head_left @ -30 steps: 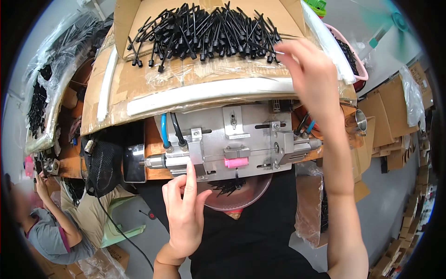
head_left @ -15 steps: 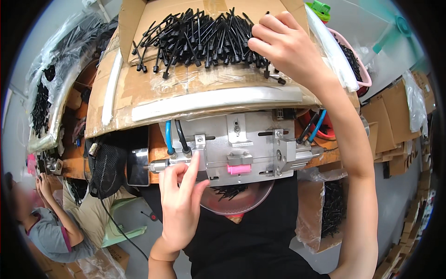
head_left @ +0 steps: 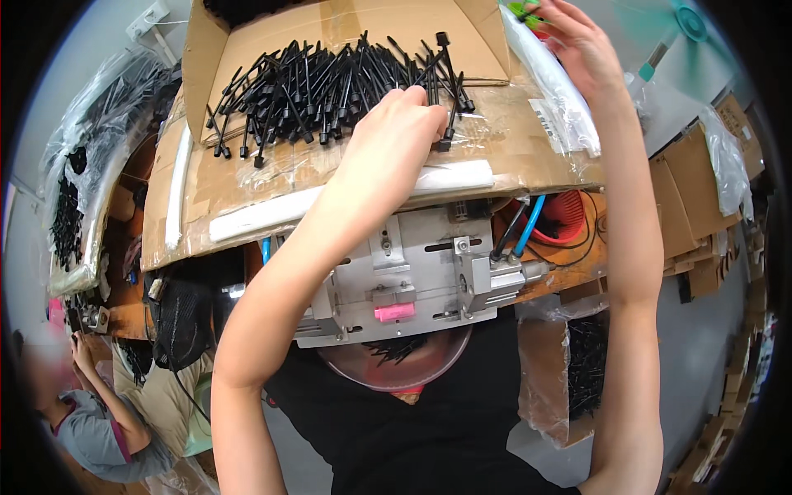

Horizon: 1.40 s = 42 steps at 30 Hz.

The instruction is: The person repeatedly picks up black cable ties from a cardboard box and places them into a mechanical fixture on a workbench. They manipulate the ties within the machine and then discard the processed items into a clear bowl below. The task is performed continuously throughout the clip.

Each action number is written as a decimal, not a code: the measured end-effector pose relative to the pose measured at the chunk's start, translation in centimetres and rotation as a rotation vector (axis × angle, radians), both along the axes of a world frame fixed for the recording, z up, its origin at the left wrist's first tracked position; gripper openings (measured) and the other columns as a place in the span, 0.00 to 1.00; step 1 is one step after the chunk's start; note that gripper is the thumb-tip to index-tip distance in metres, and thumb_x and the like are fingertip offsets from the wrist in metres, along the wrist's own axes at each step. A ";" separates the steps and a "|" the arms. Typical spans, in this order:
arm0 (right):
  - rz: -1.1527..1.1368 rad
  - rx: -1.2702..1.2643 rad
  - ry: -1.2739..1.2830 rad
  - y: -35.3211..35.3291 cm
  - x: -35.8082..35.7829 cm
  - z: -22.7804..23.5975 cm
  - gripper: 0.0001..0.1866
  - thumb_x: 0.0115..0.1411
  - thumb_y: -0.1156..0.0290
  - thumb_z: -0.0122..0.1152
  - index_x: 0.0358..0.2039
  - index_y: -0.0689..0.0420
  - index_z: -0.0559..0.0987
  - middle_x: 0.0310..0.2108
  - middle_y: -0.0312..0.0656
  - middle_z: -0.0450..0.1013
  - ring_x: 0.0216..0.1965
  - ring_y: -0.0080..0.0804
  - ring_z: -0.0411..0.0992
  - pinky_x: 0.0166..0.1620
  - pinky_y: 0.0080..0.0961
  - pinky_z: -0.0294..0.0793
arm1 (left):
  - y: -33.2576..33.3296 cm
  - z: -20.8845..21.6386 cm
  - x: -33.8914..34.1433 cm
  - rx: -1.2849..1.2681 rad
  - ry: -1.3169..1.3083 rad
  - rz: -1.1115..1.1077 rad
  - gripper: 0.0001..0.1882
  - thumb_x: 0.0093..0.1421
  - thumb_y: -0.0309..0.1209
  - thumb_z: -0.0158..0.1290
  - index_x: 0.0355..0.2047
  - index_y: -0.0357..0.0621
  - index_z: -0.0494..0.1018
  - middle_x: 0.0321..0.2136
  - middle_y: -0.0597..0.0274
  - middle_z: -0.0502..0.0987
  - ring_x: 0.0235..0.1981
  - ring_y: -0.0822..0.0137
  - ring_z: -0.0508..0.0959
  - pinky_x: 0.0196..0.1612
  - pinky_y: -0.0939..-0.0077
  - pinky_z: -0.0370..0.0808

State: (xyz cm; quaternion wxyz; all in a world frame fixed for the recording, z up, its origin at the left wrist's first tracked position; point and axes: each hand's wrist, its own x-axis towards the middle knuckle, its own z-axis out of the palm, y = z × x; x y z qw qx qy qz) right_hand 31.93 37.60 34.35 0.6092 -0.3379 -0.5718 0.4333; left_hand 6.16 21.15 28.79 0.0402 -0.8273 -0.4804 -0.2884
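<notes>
A heap of black rods with knobbed ends [head_left: 330, 91] lies on the cardboard. My left hand [head_left: 400, 128] reaches across to the heap's right side, its fingers curled closed against a black rod [head_left: 445, 66] that stands out with a knob at its top. Up at the top edge, my right hand [head_left: 582, 49] has its fingers bent in a pinch beside a green object [head_left: 521, 11]; what lies between the fingertips is too small to make out. Nearer me is a metal fixture [head_left: 429, 280] with a pink piece [head_left: 394, 312] on it, partly covered by my left forearm.
A clear bowl [head_left: 429, 367] with black pieces sits below the fixture. Blue hoses [head_left: 530, 227] and a red basket [head_left: 569, 223] are to its right. An open carton of black parts [head_left: 587, 367] stands lower right. Another person [head_left: 99, 429] works at the far left.
My left hand has moved from the fixture up to the heap. My right hand has left the heap for the upper right. The view has shifted, and the pink basket there no longer shows.
</notes>
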 end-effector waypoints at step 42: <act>0.143 0.288 0.025 -24.5 -1.7 -6.4 0.15 0.66 0.71 0.56 0.50 0.64 0.72 0.41 0.56 0.76 0.37 0.34 0.75 0.30 0.17 0.74 | -21.4 -10.5 3.2 -0.257 -0.010 0.269 0.38 0.47 0.16 0.52 0.62 0.27 0.59 0.36 0.55 0.68 0.38 0.61 0.71 0.47 0.71 0.72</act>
